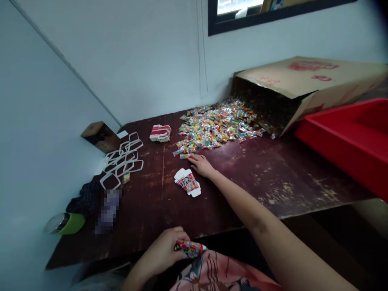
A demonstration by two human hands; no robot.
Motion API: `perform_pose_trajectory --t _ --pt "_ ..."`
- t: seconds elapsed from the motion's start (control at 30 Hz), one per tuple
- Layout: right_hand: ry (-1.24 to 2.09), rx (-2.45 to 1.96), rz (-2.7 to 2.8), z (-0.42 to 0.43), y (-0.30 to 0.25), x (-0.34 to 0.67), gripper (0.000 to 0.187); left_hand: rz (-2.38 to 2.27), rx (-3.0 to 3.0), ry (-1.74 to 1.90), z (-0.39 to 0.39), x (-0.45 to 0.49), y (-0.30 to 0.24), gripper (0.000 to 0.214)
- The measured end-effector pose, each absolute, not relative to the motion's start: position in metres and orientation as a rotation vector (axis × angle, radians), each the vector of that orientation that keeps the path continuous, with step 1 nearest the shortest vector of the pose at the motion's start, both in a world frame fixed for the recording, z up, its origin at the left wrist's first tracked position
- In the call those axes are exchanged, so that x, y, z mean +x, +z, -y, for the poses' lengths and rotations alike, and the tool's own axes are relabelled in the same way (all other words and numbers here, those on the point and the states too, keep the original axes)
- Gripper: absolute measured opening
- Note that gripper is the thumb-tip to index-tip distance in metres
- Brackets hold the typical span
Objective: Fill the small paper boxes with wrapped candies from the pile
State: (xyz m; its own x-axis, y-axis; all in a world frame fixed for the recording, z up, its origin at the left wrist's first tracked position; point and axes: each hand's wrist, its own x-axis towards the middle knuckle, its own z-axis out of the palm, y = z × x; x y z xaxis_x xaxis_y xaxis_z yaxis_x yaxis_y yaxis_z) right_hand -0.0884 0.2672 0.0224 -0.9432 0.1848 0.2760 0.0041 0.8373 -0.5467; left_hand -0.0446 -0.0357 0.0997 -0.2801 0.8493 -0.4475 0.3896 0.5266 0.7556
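Note:
My left hand [169,247], near the table's front edge, is closed around a small printed candy box [190,248] in red and mixed colours. Out over the table reaches my right hand [202,165], its fingertips closed on the end of a small wrapped candy [184,156]. That candy lies at the near edge of a wide pile of wrapped candies [212,123]. Between my hands rests a flattened printed carton [189,184] with white flaps.
A tipped cardboard box [303,76] opens onto the pile, with a red tray [342,149] at right. Stacked cartons [160,133] stand at the back. White frame-shaped pieces [110,180], a brown box [103,136] and a green cup [71,223] are at left.

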Motion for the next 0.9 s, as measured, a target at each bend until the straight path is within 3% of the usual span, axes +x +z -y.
perform_pose_trajectory --t 0.1,0.2,0.37,0.43,0.67,0.77,0.9 --pt "0.763 -0.189 2.701 -0.262 0.008 -0.053 0.033 -1.980 0.900 0.809 0.042 -0.049 0.085 0.011" --pt "0.695 -0.248 2.704 -0.241 -0.004 0.020 0.033 -1.915 0.662 1.134 0.033 -0.049 0.057 0.018" --pt "0.658 -0.157 2.791 -0.188 -0.018 0.147 0.054 -1.746 0.407 1.497 -0.005 -0.038 0.028 0.036" --pt "0.747 -0.168 2.711 -0.171 -0.021 0.174 0.042 -1.605 0.315 1.541 -0.019 -0.032 0.025 0.043" --pt "1.636 -0.461 2.065 -0.163 0.033 0.133 0.018 -1.442 0.339 1.434 -0.026 -0.011 0.030 0.052" --pt "1.588 -0.394 2.128 -0.175 0.056 0.098 0.008 -1.422 0.372 1.353 -0.017 -0.003 0.037 0.048" --pt "1.319 -0.226 2.419 -0.172 0.059 0.081 0.011 -1.381 0.324 1.338 -0.005 0.003 0.040 0.050"
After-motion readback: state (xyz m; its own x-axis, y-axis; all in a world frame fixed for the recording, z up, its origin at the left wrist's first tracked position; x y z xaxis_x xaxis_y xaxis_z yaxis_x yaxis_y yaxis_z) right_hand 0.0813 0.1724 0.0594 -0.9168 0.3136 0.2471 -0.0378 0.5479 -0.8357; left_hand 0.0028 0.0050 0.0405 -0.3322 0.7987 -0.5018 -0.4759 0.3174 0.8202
